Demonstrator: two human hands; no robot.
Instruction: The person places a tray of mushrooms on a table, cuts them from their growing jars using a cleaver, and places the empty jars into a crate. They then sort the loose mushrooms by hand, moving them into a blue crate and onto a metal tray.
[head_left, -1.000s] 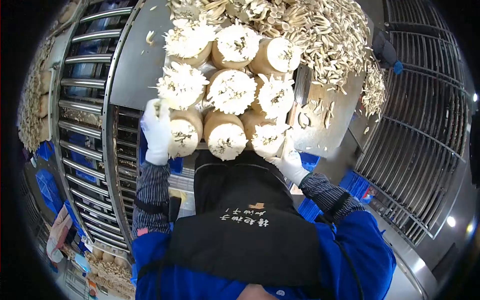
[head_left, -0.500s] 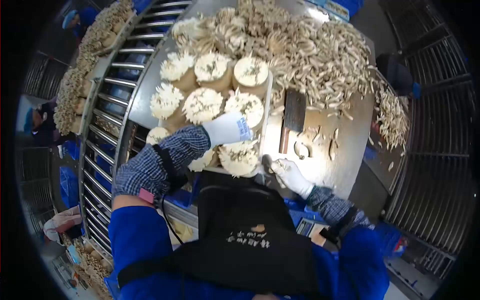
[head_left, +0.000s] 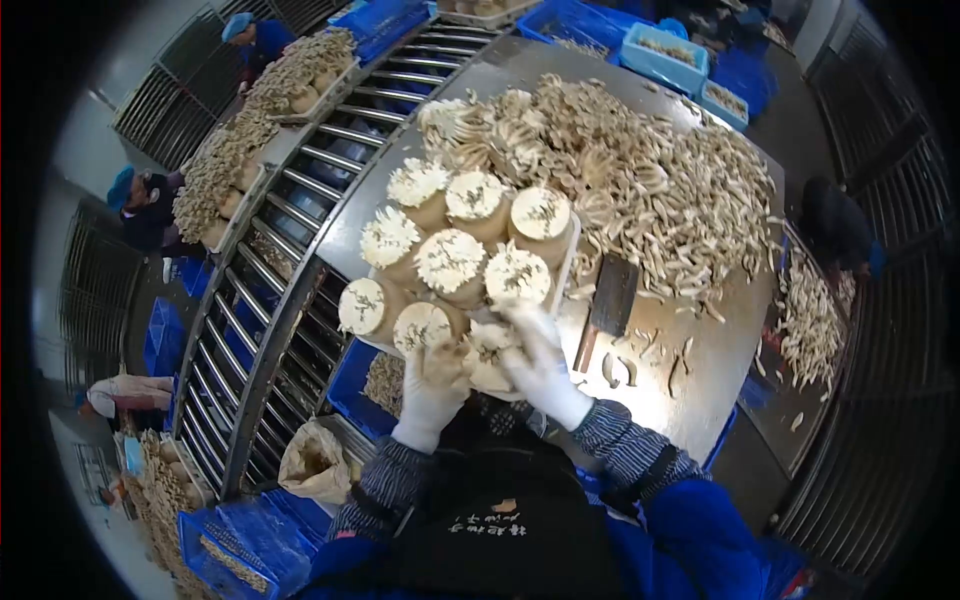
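Note:
Several round mushroom blocks with pale, cut tops [head_left: 449,262] stand in a white tray [head_left: 566,268]. My two gloved hands are at the block in the tray's front right corner [head_left: 489,352], one on either side. My left hand [head_left: 434,388] has its fingers curled against the left side of that block, slightly blurred. My right hand [head_left: 540,362] wraps over its right side, the fingertips on the top. A cleaver [head_left: 612,297] with a dark blade and brown handle lies on the metal table, right of the tray.
A large heap of cut mushrooms [head_left: 660,190] covers the back of the metal table [head_left: 690,365]. Left of it runs a roller conveyor [head_left: 290,220]. Blue crates [head_left: 365,385] and an open sack [head_left: 315,462] stand at front left. Co-workers [head_left: 148,200] stand beyond the conveyor.
My left hand has come back from above the tray to the front right block. My right hand has moved onto the same block; the dark tool it held no longer shows. The view has shifted.

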